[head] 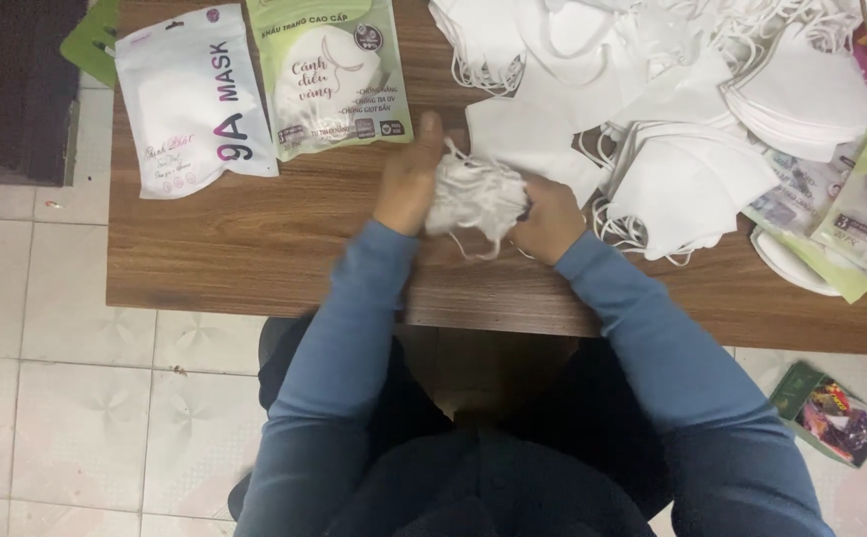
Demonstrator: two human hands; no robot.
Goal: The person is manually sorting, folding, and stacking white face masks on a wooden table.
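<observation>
Your two hands meet near the middle of the frame, just above the near edge of the wooden table [255, 249], and between them they clasp a small bundle of white face masks [475, 194] with its ear loops hanging loose. Your left hand [409, 179] presses against the left side of the bundle, fingers curled around it and thumb pointing up toward the top of the frame. Your right hand [550, 219] grips the right side from slightly lower, fingers folded in on the bundle; how far they wrap around is hidden behind the masks. Both blue sleeves [344, 328] run down toward the bottom of the frame. In the upper left lies a white flat pouch [193, 99], and just right of it a pale green pouch [329, 75] with a mask pictured on its front, close above your left hand. Across the upper right spreads a big loose heap of white masks [692, 89], its nearest stack [687, 189] just beside your right hand. More green-and-white packets [856, 224] sit at the right edge. On the tiled floor [66, 398] at lower right lies a dark, colourful packet [831, 413].
</observation>
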